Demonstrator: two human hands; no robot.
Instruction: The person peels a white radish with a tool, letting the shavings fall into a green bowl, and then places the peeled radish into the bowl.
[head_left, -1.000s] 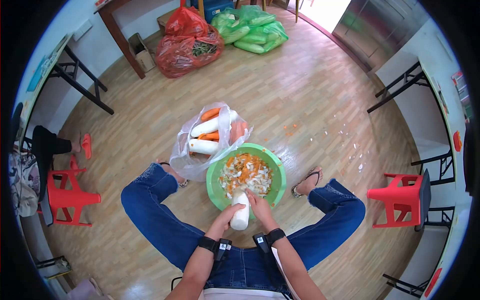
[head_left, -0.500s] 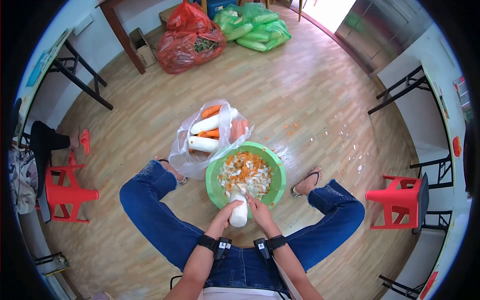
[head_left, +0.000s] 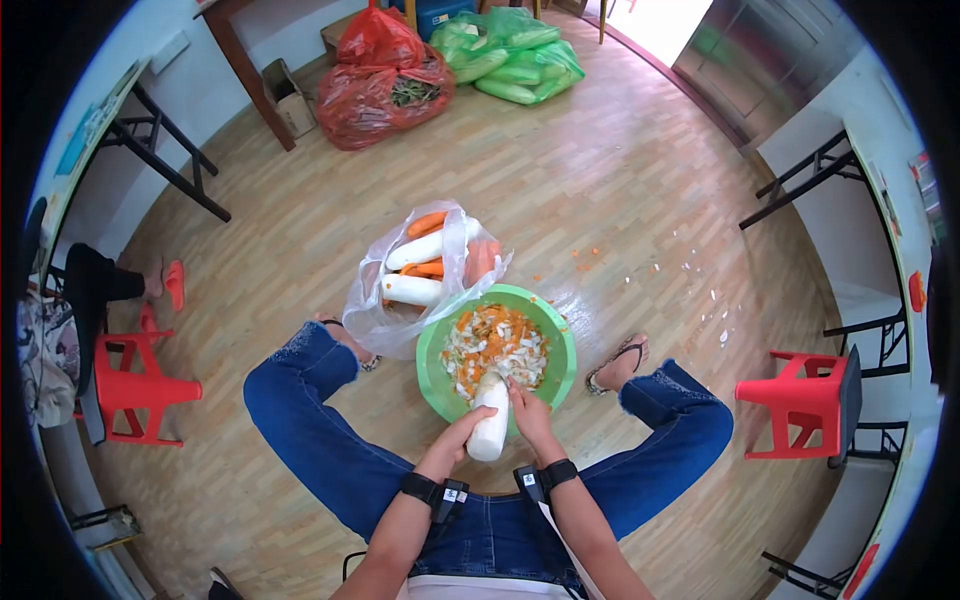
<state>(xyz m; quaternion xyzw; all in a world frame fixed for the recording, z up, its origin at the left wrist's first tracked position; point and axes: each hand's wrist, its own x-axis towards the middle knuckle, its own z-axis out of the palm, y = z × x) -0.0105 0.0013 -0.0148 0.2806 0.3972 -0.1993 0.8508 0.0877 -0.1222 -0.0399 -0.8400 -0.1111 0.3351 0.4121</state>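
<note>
A thick white radish (head_left: 488, 425) is held at a slant over the near rim of a green basin (head_left: 566, 375). My left hand (head_left: 462, 430) is wrapped round its left side. Close to the radish's upper right side is my right hand (head_left: 528, 408), its fingers closed; what they hold is too small to make out. Chopped white and orange pieces (head_left: 495, 350) lie in the basin. Behind it to the left, a clear plastic bag (head_left: 385, 325) holds white radishes (head_left: 412, 290) and carrots (head_left: 427, 224).
Red bags (head_left: 375, 95) and green bags (head_left: 515, 70) lie at the back. Red stools stand left (head_left: 145, 390) and right (head_left: 795, 405). Scraps (head_left: 712, 295) dot the floor right of the basin. A person's leg (head_left: 125, 284) shows at the left.
The radish has tilted and its lower end has moved slightly right and down. Both hands have shifted with it. The whole view has shifted slightly.
</note>
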